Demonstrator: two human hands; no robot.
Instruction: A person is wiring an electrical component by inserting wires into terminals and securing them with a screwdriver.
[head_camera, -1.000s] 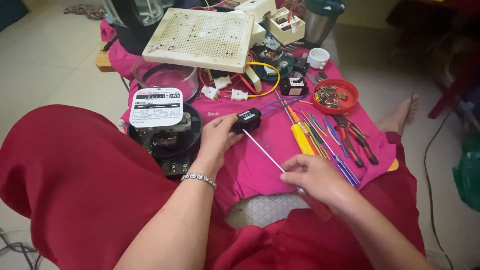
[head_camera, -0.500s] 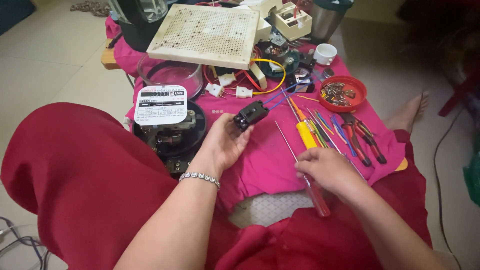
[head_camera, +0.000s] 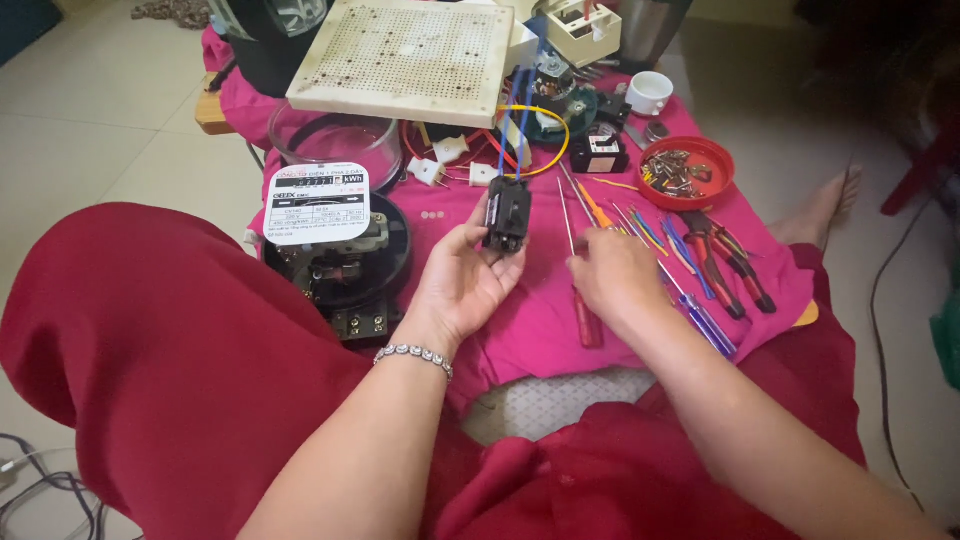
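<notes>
My left hand (head_camera: 462, 285) is raised, palm up, over the pink cloth (head_camera: 530, 325) and grips a small black electrical part (head_camera: 507, 213) upright; blue wires run from its top toward the back. My right hand (head_camera: 618, 278) lies low on the cloth just right of it, fingers curled. Its fingertips close on a red-handled screwdriver (head_camera: 587, 322), whose thin shaft points away from me and whose handle rests on the cloth. The hand also covers part of a row of other screwdrivers.
An opened black round electric meter (head_camera: 345, 275) with a white dial plate sits left of my left hand, a clear glass dome (head_camera: 335, 140) behind it. Farther back lie a cream perforated board (head_camera: 400, 60), a red bowl (head_camera: 725, 185) of small parts, red pliers (head_camera: 728, 258) and a white cup (head_camera: 650, 92).
My left hand lifted the black part off the cloth and turned it upright. My right hand moved up and left, lowering the red-handled screwdriver onto the cloth.
</notes>
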